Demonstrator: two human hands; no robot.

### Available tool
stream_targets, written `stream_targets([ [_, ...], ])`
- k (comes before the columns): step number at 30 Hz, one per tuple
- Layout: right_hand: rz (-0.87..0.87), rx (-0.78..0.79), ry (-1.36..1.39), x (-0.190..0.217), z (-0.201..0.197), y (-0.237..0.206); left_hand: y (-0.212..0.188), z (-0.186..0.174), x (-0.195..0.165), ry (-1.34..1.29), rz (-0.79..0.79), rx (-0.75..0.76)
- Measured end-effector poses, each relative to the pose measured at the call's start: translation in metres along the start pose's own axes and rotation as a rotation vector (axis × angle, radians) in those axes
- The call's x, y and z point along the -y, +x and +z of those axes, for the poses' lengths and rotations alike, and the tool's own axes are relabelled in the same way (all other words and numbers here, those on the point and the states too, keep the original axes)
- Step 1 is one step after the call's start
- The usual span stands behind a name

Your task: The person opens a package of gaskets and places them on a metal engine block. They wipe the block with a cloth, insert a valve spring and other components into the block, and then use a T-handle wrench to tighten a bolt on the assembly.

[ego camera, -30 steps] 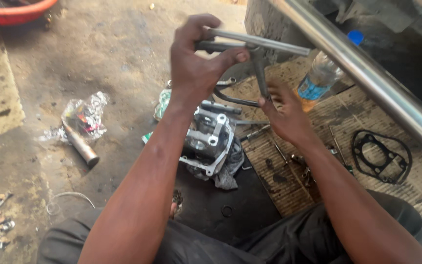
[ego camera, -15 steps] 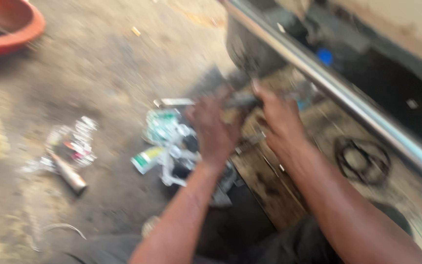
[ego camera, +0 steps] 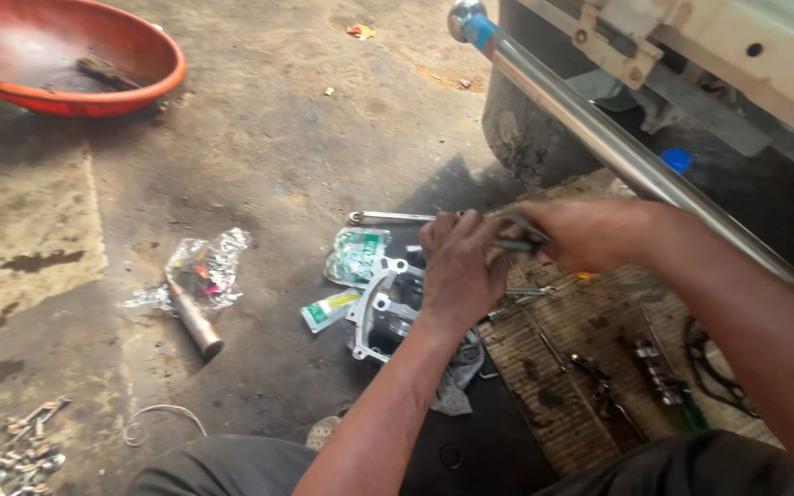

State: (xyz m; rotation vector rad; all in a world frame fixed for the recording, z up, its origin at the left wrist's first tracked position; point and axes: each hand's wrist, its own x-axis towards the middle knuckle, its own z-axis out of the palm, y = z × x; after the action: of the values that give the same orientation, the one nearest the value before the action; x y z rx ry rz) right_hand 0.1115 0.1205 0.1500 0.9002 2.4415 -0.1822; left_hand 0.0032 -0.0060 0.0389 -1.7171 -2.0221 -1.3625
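Observation:
A grey metal engine part [ego camera: 380,317] lies on the dirty floor in front of me, on a dark rag. My left hand [ego camera: 459,268] is closed over the top of it, hiding most of it. My right hand [ego camera: 583,231] is just to the right, touching the left. Both hands grip a T-handle wrench [ego camera: 388,218]. Its thin steel bar sticks out to the left, level with the floor. The wrench's shaft and tip are hidden under my hands.
An orange basin [ego camera: 140,87] sits far left. A short metal pipe [ego camera: 197,323] lies on crumpled plastic. Green packets [ego camera: 357,255] lie beside the part. Loose bolts [ego camera: 13,452] are at bottom left. A woven mat [ego camera: 581,344] holds small tools; a vehicle's chrome bar [ego camera: 599,138] crosses above.
Both hands have dropped from a raised position down onto the engine part, taking the wrench with them. My view has swung left and pulled back.

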Motion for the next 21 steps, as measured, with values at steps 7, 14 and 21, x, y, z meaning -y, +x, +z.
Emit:
stream_targets([
  [7,-0.228,-0.455,-0.104,0.000,0.005,-0.008,0.014,-0.011,0.012,-0.095,0.029,0.039],
  [14,-0.119,-0.621,0.294,-0.011,0.051,0.026,0.024,-0.006,0.043,-0.319,-0.083,0.047],
  [21,-0.761,-1.022,0.501,-0.017,0.088,0.025,0.029,-0.004,0.057,-0.389,-0.263,0.108],
])
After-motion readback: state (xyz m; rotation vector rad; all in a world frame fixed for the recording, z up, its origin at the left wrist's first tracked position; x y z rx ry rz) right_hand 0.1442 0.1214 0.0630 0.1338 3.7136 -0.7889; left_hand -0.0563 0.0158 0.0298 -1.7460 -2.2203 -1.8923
